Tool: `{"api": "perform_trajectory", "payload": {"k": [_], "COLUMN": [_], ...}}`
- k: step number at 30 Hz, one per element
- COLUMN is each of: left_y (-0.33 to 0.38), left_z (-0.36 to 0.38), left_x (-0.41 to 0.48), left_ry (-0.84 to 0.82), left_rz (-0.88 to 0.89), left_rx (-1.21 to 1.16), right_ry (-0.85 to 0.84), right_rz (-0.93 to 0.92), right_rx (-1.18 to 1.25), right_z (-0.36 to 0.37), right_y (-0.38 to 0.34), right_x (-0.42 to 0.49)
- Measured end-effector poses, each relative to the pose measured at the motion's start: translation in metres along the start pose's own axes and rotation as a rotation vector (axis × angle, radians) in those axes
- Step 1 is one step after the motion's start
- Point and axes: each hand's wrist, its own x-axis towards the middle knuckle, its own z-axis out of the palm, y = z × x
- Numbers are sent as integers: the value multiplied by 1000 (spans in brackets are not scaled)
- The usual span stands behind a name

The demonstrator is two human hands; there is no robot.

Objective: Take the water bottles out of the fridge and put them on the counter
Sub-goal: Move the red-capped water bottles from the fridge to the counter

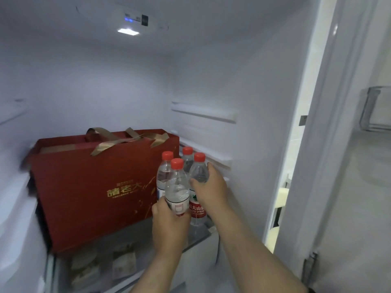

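Note:
Several clear water bottles with red caps stand close together on a glass fridge shelf [198,235], right of a red box. My left hand [169,220] is wrapped around the lower part of the front bottle [177,185], over its label. My right hand [211,187] grips the right-hand bottle [198,172] around its shoulder; its red label shows below my hand. Two more bottles stand behind: one at the left [166,172] and one at the back [187,157], mostly hidden.
A large red gift box [95,187] with gold ribbon handles fills the shelf's left side. The white fridge side wall [243,144] is close on the right, the open door [349,166] beyond it. Packaged items lie under the glass shelf.

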Motion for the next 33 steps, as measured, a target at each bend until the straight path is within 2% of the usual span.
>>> {"api": "perform_trajectory", "payload": {"k": [4,11,14,21,27,33], "left_y": [-5,-18,-24,-24,14,89], "left_z": [-15,-39,-39,-48,-69,-89], "left_x": [2,5,5,8,3,-9], "left_ry": [96,145,125,128,109,-77], "left_rz": [-29,-14,-28,-43,125,328], "left_rx": [6,20,-65,-149,-149,-198], "right_ry": [9,-44,-54,-55,-4,-13], "right_rz": [-46,140,225,189,50,-47], "right_rx": [-133,-11,37,130,112,82], "right_z": [4,15,30,31,-18,-96], "right_y": [2,28,52,58,14,-47], "right_x": [1,-17,-29,-44,-70,-93]}}
